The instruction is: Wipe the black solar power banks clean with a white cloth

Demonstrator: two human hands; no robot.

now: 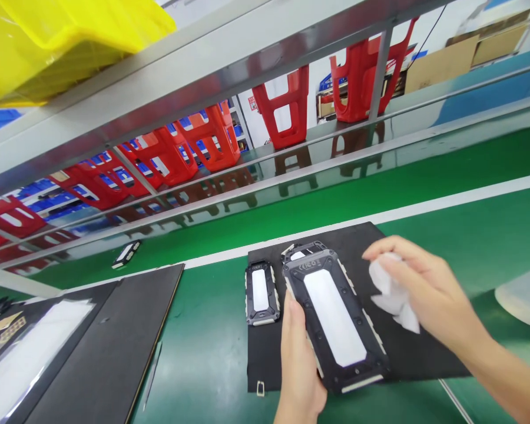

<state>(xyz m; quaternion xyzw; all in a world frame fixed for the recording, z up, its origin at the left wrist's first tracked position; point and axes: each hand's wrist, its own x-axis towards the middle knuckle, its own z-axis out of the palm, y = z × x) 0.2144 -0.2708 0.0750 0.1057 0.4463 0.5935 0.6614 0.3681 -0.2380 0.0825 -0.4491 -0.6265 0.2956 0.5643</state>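
My left hand grips a black rugged power bank by its left side and lower edge, its face with a long white panel turned up towards me. To the right of it, my right hand pinches a crumpled white tissue, apart from the device. A second power bank of the same look lies on the black mat. Behind the held one, another similar device is mostly hidden.
A small metal frame lies at the mat's front edge. Left are a thin pointed tool, a black board and white sheets. Another device sits on the green belt. A metal rail crosses above; a white container stands right.
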